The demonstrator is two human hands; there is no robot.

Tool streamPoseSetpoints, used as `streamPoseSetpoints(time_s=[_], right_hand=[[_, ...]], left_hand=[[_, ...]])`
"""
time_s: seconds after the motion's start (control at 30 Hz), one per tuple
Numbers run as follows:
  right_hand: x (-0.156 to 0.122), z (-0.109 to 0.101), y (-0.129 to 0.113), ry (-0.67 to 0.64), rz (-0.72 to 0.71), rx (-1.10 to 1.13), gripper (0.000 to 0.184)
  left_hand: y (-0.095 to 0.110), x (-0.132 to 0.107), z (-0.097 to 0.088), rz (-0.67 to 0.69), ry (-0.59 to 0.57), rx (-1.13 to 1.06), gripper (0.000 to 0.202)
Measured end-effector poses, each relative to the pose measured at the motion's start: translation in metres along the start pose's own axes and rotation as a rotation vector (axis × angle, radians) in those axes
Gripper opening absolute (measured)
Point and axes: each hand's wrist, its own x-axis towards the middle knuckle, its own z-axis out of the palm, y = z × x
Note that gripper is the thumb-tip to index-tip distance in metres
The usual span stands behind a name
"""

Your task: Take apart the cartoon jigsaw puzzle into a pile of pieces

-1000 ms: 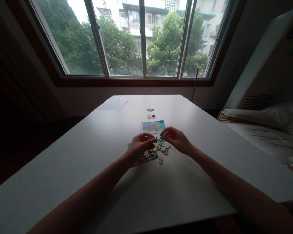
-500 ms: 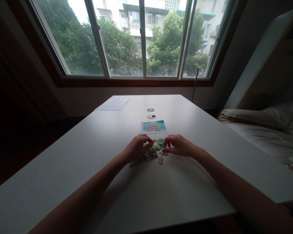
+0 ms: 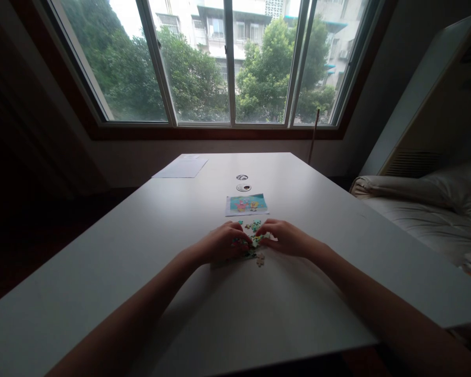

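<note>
Small jigsaw puzzle pieces [image 3: 255, 225], mostly green, yellow and dark, lie in a cluster on the white table [image 3: 243, 314]. My left hand [image 3: 225, 242] rests over the left part of the cluster. Its fingers are curled down onto the pieces, and the tips are partly hidden. From the other side, my right hand [image 3: 280, 236] brings its bent fingers and thumb together at a puzzle piece near the left fingertips. A few pale pieces [image 3: 260, 259] lie just nearer to me. Beyond the cluster is a colourful cartoon picture sheet [image 3: 247, 204].
Two round inserts [image 3: 243, 187] show in the tabletop behind the picture. White papers [image 3: 180, 167] lie at the far left corner. A pale sofa [image 3: 416, 204] stands along the right side, and a wide window [image 3: 231, 63] is behind the table.
My right hand has moved slightly left and in toward the left hand. The left hand has shifted right and lower over the pieces, covering more of them.
</note>
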Motion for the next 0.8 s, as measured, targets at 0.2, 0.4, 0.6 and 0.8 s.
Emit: streamPoseSetpoints(time_s=[0.2,0.4,0.6,0.8], right_hand=[[-0.001,0.005,-0.005,-0.043,-0.031,-0.004,0.016],[-0.003,0.004,0.001,0.029,0.034,-0.054,0.015],[-0.003,0.001,-0.013,-0.143,0.001,0.035,0.026],[-0.001,0.0,-0.009,-0.184,0.014,0.056,0.022]], left_hand=[[-0.005,-0.004,-0.011,-0.043,0.04,0.061,0.024],[-0.006,-0.011,-0.03,-0.114,-0.051,0.068,0.023],[-0.001,-0.011,-0.026,-0.085,-0.197,-0.004,0.026],[0.004,-0.01,-0.023,-0.116,-0.233,-0.102,0.022]])
